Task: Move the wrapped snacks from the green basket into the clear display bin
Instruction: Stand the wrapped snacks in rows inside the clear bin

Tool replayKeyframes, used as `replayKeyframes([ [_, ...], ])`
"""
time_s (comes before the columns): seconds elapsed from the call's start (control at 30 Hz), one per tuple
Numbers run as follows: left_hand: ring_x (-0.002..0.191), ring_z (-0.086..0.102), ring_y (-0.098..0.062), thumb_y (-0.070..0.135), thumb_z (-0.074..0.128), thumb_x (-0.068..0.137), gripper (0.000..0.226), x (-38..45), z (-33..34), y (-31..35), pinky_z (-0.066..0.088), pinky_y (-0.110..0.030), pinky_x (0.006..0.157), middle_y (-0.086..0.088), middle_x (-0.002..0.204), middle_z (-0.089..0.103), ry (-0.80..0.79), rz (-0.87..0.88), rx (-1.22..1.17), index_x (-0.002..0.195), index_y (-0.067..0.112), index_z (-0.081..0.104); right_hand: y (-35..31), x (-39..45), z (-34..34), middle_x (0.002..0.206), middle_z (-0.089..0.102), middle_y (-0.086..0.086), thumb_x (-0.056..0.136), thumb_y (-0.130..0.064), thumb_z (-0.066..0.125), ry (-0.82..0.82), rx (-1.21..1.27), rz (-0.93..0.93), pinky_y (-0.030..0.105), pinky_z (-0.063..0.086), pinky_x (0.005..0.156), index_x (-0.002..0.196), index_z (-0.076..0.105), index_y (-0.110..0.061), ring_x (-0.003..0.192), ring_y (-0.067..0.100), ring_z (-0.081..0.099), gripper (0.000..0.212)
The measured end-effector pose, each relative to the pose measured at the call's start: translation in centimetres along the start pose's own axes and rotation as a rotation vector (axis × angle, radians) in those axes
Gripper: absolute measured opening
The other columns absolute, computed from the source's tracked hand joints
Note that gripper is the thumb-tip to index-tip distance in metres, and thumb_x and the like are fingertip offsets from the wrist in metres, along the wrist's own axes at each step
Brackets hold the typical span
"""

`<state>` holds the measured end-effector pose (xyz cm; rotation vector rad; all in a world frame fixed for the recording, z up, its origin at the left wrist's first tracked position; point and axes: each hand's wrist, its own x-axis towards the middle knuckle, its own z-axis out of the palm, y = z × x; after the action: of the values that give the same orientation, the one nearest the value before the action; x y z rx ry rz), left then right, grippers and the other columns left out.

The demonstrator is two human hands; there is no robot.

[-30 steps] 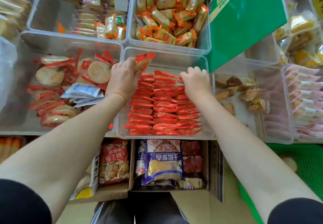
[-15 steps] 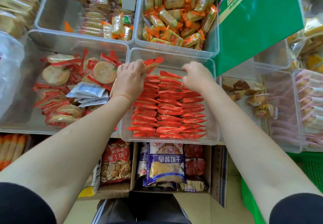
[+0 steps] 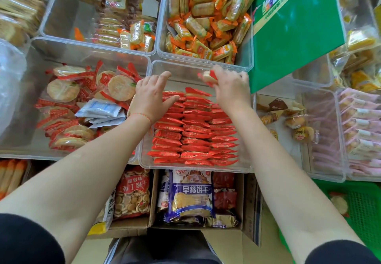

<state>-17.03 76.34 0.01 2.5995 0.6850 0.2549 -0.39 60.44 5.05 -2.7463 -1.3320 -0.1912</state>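
Right hand (image 3: pixel 231 87) pinches 1 red-wrapped snack (image 3: pixel 209 77) over the far, bare end of the clear bin (image 3: pixel 195 165), centre frame; likely held there because that gap is the only room left, red packs (image 3: pixel 191 127) fill the rest in 3 neat rows; judgement: it goes down at the head of a row next. Left hand (image 3: pixel 152 96) holds nothing, fingers straight and spread, lying on the left row's far end; probably steadying the stack so it doesn't topple into the gap. Green basket (image 3: pixel 365 199) at lower right edge, 1 round snack (image 3: pixel 339 203) visible in it, so job not finished. Versus 1 s ago: the left hand was gripping a red pack, now it's bare; the right hand was curled on the rows with nothing seen in it, now lifted and carrying the snack.
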Motion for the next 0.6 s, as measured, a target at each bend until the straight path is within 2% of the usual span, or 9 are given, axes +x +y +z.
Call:
replayKeyframes([
  [0.1,0.111,0.049,-0.030,0.049,0.051,0.094,0.055,0.1,0.0,0.1,0.033,-0.045,0.103,-0.009,0.117,0.057,-0.001,-0.007,0.021,0.139,0.019,0.040,1.4,-1.0,0.8,0.106,0.064,0.012,0.092,-0.011,0.049,-0.266,-0.212,0.039,0.044,0.037,0.091,0.113,0.051,-0.014,0.103,0.035,0.056,0.021],
  [0.2,0.110,0.049,-0.031,0.047,0.049,0.096,0.053,0.1,0.0,0.2,0.034,-0.044,0.102,-0.009,0.115,0.057,0.003,-0.005,0.025,0.138,0.017,0.042,0.6,-1.0,2.5,0.114,0.061,0.014,0.095,-0.009,0.045,-0.374,-0.332,0.037,0.043,0.037,0.095,0.114,0.053,-0.010,0.109,0.034,0.054,0.022],
  [0.27,0.110,0.049,-0.032,0.045,0.049,0.096,0.051,0.1,0.0,0.2,0.033,-0.044,0.101,-0.010,0.114,0.057,0.002,-0.005,0.025,0.138,0.016,0.044,0.1,-0.9,3.7,0.119,0.060,0.015,0.095,-0.007,0.042,-0.442,-0.330,0.060,0.042,0.037,0.097,0.119,0.053,-0.007,0.113,0.033,0.054,0.026],
  [0.4,0.110,0.049,-0.032,0.043,0.047,0.098,0.049,0.1,0.1,0.1,0.033,-0.044,0.101,-0.009,0.115,0.058,-0.001,-0.004,0.041,0.138,0.015,0.045,0.8,-0.6,4.8,0.131,0.053,0.020,0.093,-0.008,0.046,-0.642,-0.157,0.159,0.044,0.034,0.106,0.131,0.050,-0.001,0.123,0.037,0.049,0.039],
  [0.47,0.109,0.049,-0.031,0.042,0.046,0.098,0.048,0.1,0.2,0.1,0.033,-0.044,0.101,-0.009,0.115,0.058,-0.004,-0.003,0.043,0.138,0.016,0.045,1.1,-0.5,4.6,0.129,0.053,0.020,0.090,-0.007,0.046,-0.575,-0.123,0.158,0.045,0.032,0.109,0.127,0.053,-0.001,0.122,0.037,0.047,0.038],
  [0.53,0.109,0.049,-0.031,0.042,0.046,0.098,0.047,0.2,0.2,0.0,0.033,-0.043,0.101,-0.009,0.114,0.058,-0.006,-0.002,0.047,0.138,0.016,0.045,0.9,-0.7,4.4,0.122,0.054,0.017,0.087,-0.003,0.044,-0.406,-0.089,0.152,0.044,0.032,0.109,0.119,0.055,-0.003,0.117,0.035,0.047,0.034],
  [0.6,0.109,0.049,-0.031,0.041,0.045,0.098,0.046,0.1,0.3,-0.1,0.033,-0.043,0.100,-0.008,0.114,0.058,-0.005,0.002,0.053,0.137,0.016,0.046,0.4,-1.3,4.2,0.120,0.056,0.016,0.088,-0.003,0.042,-0.393,-0.065,0.165,0.043,0.034,0.105,0.116,0.056,-0.005,0.114,0.034,0.049,0.032],
])
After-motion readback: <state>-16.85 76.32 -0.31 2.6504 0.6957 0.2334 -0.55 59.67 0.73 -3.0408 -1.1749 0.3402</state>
